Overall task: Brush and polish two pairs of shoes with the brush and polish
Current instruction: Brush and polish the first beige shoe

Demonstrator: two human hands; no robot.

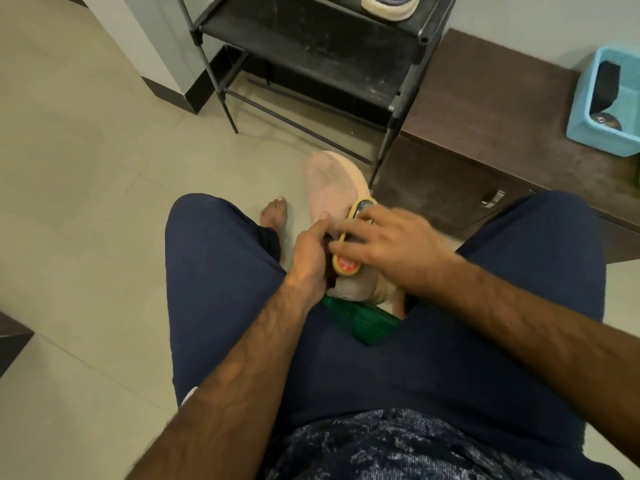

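Beige tiled floor (86, 202), person seated, pink shoe (330, 183) between the knees, heel end blurred and partly covered. Left hand (308, 258) grips the shoe, fingers curled into its opening, thumb out on the mesh; right hand (398, 247) lies spread, fingers straight, across the yellow polish tin (346, 266) on the shoe, underside of palm hidden. Green object (363, 323) below, mostly hidden by legs; black shoe rack (311, 39) behind, top cut off; brown cabinet (485, 109) right with blue basket (588, 126), contents unclear.
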